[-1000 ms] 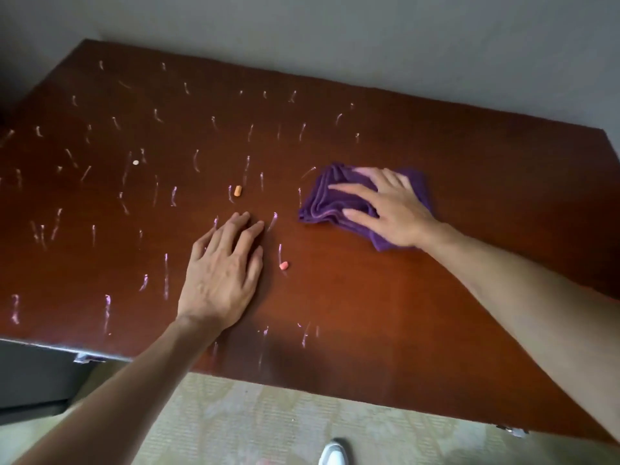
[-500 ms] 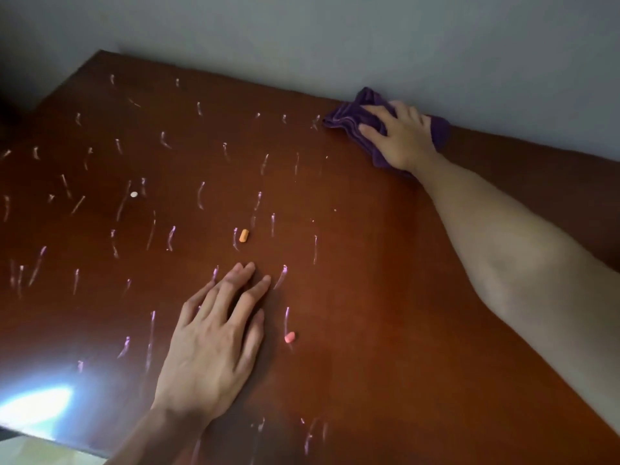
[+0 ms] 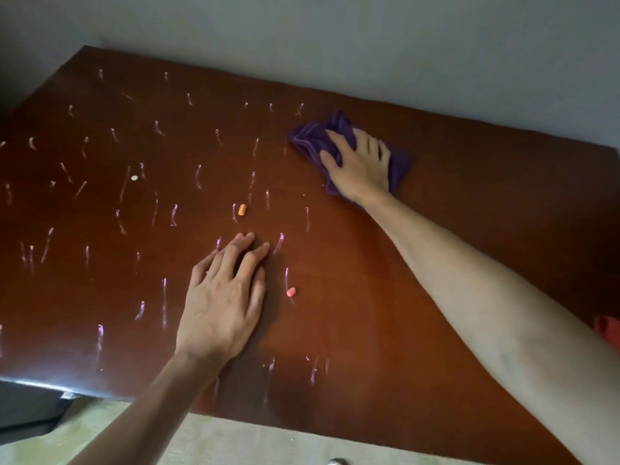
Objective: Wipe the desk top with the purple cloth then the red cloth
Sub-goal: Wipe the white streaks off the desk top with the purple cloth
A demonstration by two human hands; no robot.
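The brown wooden desk top [image 3: 453,203] fills the view, its left half covered with several short pale chalk streaks. My right hand [image 3: 360,164] presses flat on the bunched purple cloth [image 3: 313,137] at the middle back of the desk, a little short of the wall. My left hand [image 3: 224,297] rests palm down on the desk near the front, fingers apart, holding nothing. A bit of the red cloth [image 3: 607,333] shows at the right edge, mostly hidden by my right forearm.
Small chalk bits lie on the desk: an orange one [image 3: 242,209], a pink one [image 3: 291,292] beside my left hand, a white one [image 3: 134,178] at left. A grey wall [image 3: 369,45] borders the back. Pale patterned floor [image 3: 268,441] lies below the front edge.
My right hand has pulled the purple cloth back from the wall edge toward me, after pushing it away a second ago. My left hand has stayed planted.
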